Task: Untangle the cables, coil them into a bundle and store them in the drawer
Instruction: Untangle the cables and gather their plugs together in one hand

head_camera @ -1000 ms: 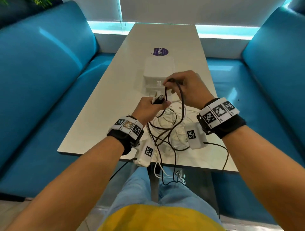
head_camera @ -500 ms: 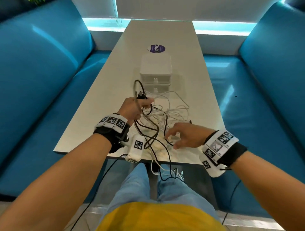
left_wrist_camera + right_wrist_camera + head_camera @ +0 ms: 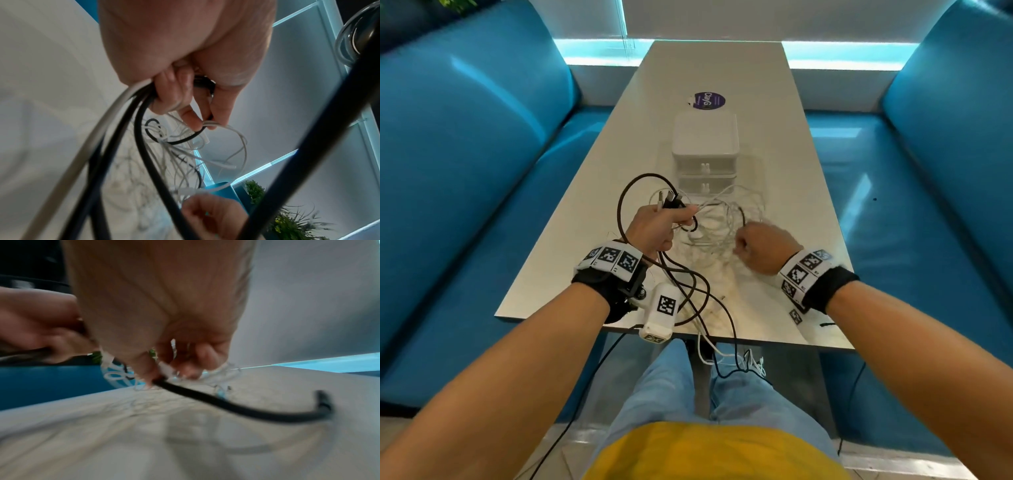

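A tangle of thin white cables (image 3: pixel 717 222) and thicker black cables (image 3: pixel 688 284) lies on the near half of the pale table (image 3: pixel 784 171). My left hand (image 3: pixel 657 228) grips a bunch of black and white cables with their plugs (image 3: pixel 669 200) sticking up; the left wrist view shows its fingers (image 3: pixel 176 95) curled round the cables (image 3: pixel 131 116). My right hand (image 3: pixel 763 245), to the right of the tangle, pinches a black cable (image 3: pixel 226 404) with its fingers (image 3: pixel 148 369) low over the table. A small white drawer unit (image 3: pixel 704 147) stands just beyond, both drawers closed.
A round purple sticker (image 3: pixel 709 100) lies behind the drawer unit. Blue bench seats (image 3: pixel 465 171) flank the table on both sides. Cable ends (image 3: pixel 722 356) hang over the table's near edge above my lap.
My right hand came down from in front of the drawer unit to the tangle on the table and closed on a black cable. My left hand kept its grip and shifted left.
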Motion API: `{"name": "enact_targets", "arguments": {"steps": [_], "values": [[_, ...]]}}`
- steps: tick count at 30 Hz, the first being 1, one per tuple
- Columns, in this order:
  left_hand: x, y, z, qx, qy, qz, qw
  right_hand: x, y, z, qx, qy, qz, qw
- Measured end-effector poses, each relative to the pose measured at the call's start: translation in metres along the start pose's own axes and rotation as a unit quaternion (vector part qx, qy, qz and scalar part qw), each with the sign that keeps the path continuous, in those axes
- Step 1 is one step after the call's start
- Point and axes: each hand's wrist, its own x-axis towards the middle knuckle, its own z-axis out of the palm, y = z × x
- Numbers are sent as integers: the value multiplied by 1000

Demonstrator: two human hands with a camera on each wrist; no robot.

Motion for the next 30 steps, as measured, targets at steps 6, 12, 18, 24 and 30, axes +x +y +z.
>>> {"name": "enact_targets", "arguments": {"steps": [6, 12, 18, 24, 30], "values": [[3, -2, 3, 5, 12, 13, 1000, 16, 12, -18, 82, 37, 57, 994], [6, -10, 6, 10, 24, 15, 1000, -29, -27, -7, 132, -236, -120, 955], [3, -8, 4, 19, 20, 15, 1000, -20, -27, 9, 98, -183, -132, 969], [3, -9, -2, -1, 8, 6, 1000, -17, -25, 6, 80, -213, -137, 964], [2, -9, -2, 3, 6, 4, 1000, 14, -2, -15, 38, 66, 34, 997]]}}
